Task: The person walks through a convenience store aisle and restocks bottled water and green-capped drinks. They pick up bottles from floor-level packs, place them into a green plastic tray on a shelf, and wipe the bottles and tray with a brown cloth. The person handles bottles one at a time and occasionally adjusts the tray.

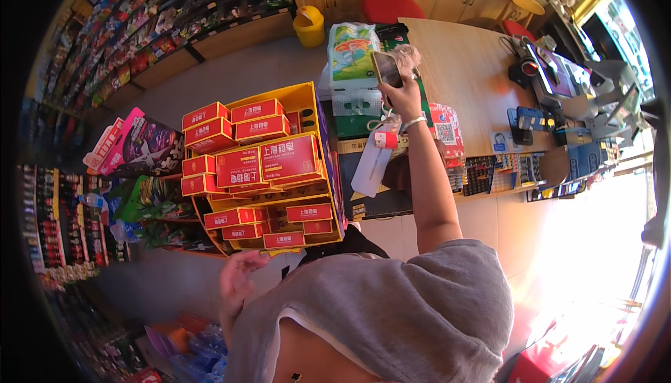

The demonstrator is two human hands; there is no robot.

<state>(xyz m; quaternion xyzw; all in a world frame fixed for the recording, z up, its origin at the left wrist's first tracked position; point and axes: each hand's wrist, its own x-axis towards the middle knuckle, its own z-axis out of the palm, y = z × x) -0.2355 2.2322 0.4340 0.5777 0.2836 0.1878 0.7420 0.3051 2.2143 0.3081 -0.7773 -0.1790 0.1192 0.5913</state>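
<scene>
Two hands differ: the right hand (404,96) grips a raised phone (386,69) above the wooden counter (461,75), while the left hand (236,282) hangs open-fingered, holding nothing, beneath the yellow display stand (307,96) of red boxes (269,161).

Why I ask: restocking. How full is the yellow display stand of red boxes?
Nearly full: the yellow display stand has red boxes stacked on each visible tier.

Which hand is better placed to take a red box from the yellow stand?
Probably the left hand: it is empty and open just below the yellow stand of red boxes. The right hand holds a phone.
</scene>
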